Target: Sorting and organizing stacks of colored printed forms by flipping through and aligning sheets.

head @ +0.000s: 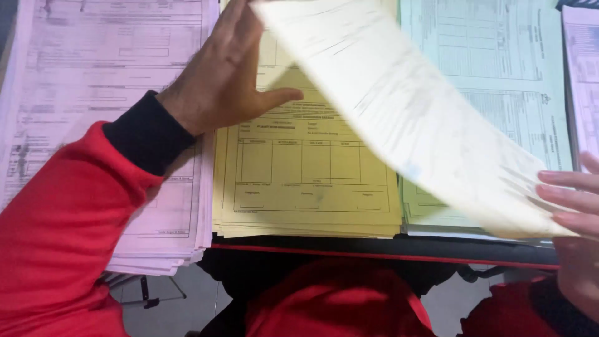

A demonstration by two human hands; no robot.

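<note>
The right hand pinches the lower corner of a pale cream sheet, lifted and blurred, arching over the stacks. The left hand lies flat and open, holding nothing, across the seam between the pink stack and the yellow stack. Under the sheet, beside the right hand, sits a green stack. Judging by the tall piles on the bench, much sorting looks done; this sheet is not yet laid down.
</note>
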